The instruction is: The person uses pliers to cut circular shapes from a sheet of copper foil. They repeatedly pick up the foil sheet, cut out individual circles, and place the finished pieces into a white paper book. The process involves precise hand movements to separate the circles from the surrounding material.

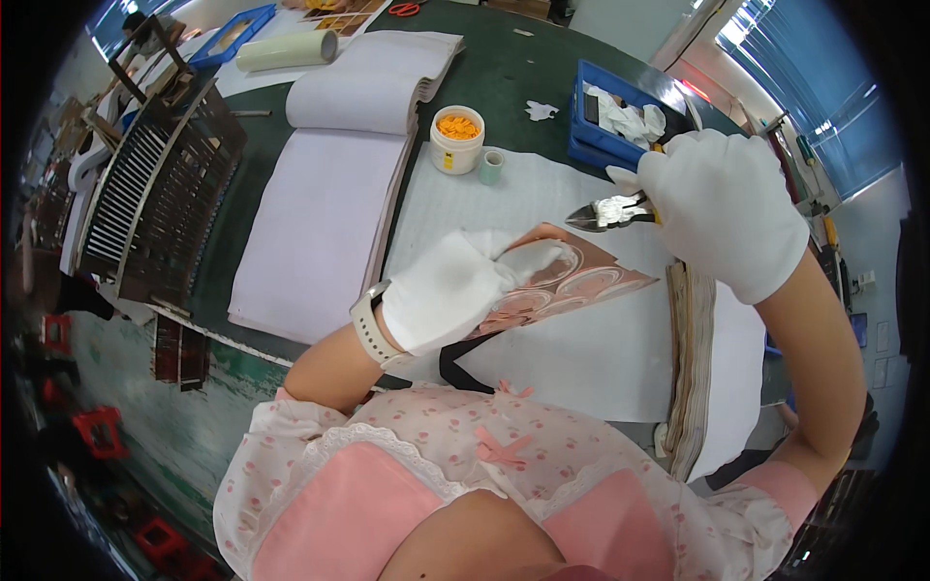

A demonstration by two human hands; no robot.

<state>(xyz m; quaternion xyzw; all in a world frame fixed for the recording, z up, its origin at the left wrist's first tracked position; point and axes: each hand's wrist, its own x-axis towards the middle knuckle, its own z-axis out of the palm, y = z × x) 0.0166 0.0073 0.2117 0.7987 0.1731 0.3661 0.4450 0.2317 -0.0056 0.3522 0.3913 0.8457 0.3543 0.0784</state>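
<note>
White-gloved, my left hand (450,290) grips a thin copper-coloured plate (593,283) with raised round patterns, its thumb lying across the face. The plate is tilted above a white sheet (581,373) on the table. A pair of diagonal cutters (612,212) is in my right hand (722,208), also gloved in white. Their jaws point left, just above the plate's upper edge and apart from my left fingers. My right fingers wrap the handles, which are mostly hidden.
A white tub (455,155) of orange bits stands beside a small pale-green roll (491,168). Large paper sheets (315,213) lie at left, near a metal rack (165,184). Blue trays (593,140) sit at far right. A stack of brownish sheets (690,373) lies at right.
</note>
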